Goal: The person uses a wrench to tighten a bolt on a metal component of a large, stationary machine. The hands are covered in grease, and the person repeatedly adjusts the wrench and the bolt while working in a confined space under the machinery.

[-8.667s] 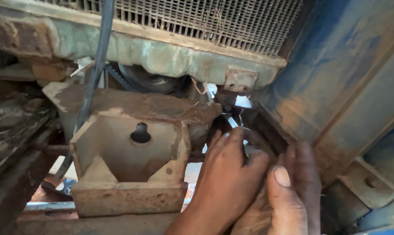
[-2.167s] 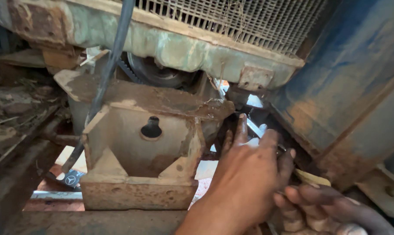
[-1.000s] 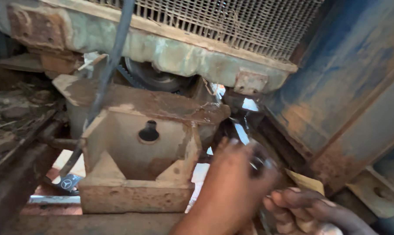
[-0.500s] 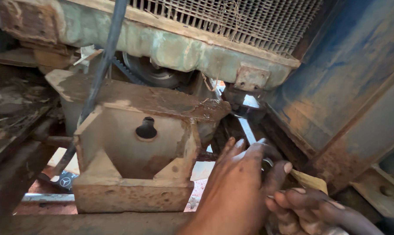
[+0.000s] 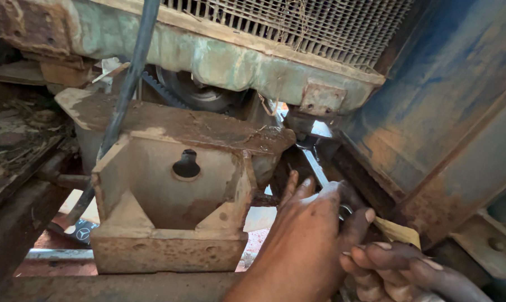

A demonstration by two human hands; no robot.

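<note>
A big blue-painted steel body panel (image 5: 448, 100), rusted along its lower edge, fills the right side, and across the top runs a pale green, flaking metal housing with a wire grille (image 5: 253, 61) above it. Below that sits a rusty cast-iron bracket with a round hole in its back wall (image 5: 174, 207), boxy and open at the front. A dark rubber hose (image 5: 127, 95) drops diagonally past its left edge, and a black pulley with a belt (image 5: 191, 92) shows behind.

Now the hands, low and right. The left hand (image 5: 311, 240) reaches into the gap between the bracket and the blue panel, its fingers (image 5: 297, 190) loosely curled round a slim bright steel wrench (image 5: 314, 165), whose shaft runs up into the shadow under the housing. The wrench's far end is hidden, so I cannot tell what it sits on. The right hand (image 5: 401, 268) lies just beneath and beside, fingers curled together; whether it grips anything I cannot tell.

This looks like work on a fastener deep in that gap. A steady grip and a short swing seem called for, since the space is tight.
</note>
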